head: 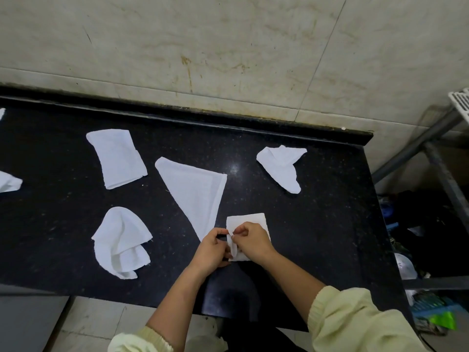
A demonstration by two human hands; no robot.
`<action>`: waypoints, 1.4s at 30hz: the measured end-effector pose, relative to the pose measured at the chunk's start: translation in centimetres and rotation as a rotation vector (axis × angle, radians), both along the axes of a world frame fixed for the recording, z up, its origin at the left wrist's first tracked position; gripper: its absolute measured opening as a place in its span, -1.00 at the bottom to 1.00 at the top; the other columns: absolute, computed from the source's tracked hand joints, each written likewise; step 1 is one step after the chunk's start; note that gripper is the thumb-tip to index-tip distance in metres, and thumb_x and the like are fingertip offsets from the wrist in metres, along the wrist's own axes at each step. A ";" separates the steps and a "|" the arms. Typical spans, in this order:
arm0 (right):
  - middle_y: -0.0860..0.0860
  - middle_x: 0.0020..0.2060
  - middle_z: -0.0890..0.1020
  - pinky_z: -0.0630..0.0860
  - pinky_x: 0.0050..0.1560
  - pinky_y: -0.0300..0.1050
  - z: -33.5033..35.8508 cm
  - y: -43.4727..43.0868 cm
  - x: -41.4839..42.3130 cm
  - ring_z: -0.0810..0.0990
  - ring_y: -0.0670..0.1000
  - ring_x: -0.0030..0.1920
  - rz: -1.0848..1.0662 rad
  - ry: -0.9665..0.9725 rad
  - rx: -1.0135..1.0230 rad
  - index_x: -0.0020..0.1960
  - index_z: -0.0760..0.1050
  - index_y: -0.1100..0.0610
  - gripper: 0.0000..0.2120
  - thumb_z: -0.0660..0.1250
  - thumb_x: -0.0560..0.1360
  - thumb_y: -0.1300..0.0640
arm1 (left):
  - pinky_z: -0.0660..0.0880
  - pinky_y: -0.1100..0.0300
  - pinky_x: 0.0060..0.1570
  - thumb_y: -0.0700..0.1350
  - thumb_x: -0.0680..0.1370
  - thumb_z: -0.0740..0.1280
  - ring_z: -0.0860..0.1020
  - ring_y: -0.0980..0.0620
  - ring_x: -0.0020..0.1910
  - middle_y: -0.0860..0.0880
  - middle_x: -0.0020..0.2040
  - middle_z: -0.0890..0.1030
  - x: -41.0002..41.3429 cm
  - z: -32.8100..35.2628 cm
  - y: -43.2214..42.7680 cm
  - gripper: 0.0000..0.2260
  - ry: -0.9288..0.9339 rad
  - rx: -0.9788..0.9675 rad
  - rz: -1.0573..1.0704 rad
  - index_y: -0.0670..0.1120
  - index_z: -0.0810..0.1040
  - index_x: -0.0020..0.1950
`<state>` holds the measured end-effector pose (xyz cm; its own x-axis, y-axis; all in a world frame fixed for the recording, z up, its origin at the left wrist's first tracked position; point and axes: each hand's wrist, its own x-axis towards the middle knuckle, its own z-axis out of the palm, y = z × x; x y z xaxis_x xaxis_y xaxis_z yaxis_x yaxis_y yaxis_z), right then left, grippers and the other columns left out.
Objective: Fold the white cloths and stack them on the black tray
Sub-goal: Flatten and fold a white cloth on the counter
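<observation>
A wall of pale beige stone tiles (228, 47) fills the upper half of the view. Below it lies a black speckled stone bench (317, 224) with a raised back lip. To the right stands a grey metal rack (436, 158). The corner of a white slatted plastic basket (460, 102) sits on top of it, and the clutter on its lower level is too blurred to name. Pale floor tiles (96, 318) show in front of the bench.

White cloths lie well apart on the bench:
- a large white cloth folded into a triangle (193, 194) at the centre
- a crumpled white cloth (121, 242) at front left
- a white cloth folded into a rectangle (116, 158) at back left
- a loosely bunched white cloth (281, 168) at back right
- a partly cut-off white cloth (9, 182) at the left edge

The small folded white cloth (253, 222) lies near the front, just beside the triangle's tip. Both hands, in pale yellow sleeves, work on it. The left hand (213, 250) pinches its raised left edge between curled fingers (219, 231). The right hand (251, 242) rests on the cloth and pinches the same edge.
</observation>
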<state>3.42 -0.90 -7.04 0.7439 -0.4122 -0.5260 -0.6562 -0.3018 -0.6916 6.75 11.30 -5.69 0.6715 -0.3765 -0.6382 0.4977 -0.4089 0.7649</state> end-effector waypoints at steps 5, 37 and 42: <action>0.05 -0.15 0.66 0.54 -0.30 -0.28 1.7 -2.7 -0.8 0.62 -0.08 -0.27 -0.107 -0.107 0.126 -0.02 0.61 0.18 -0.91 0.35 0.50 0.24 | 0.61 0.13 -0.20 -0.24 0.55 0.16 0.60 -0.01 -0.28 -0.05 -0.21 0.61 -0.5 -0.5 0.5 -0.79 -0.134 0.121 0.009 -0.05 0.50 0.10; 0.21 -0.01 0.61 0.51 -0.09 -0.03 4.2 -5.7 -2.1 0.56 0.14 -0.02 -0.339 -0.109 0.910 0.05 0.57 0.26 -0.76 0.27 0.42 0.24 | 0.40 0.23 -0.31 -0.25 0.35 0.30 0.43 0.02 -0.36 -0.07 -0.32 0.48 -0.2 1.7 -1.7 -0.93 0.337 -0.023 0.075 -0.12 0.46 -0.22; 0.22 0.05 0.61 0.54 -0.11 -0.05 4.9 -6.8 -2.4 0.58 0.15 0.01 -0.307 -0.161 0.932 0.17 0.54 0.30 -0.66 0.26 0.43 0.22 | 0.53 0.07 -0.08 -0.19 0.41 0.31 0.60 -0.09 -0.12 -0.15 -0.07 0.65 0.2 1.7 -2.0 -0.71 0.476 -0.251 0.171 -0.20 0.56 0.12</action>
<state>1.02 -7.71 -2.19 0.7652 -0.0720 -0.6397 -0.4922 0.5750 -0.6535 7.00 9.32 -4.01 0.3962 -0.4668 -0.7906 0.8550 -0.1262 0.5030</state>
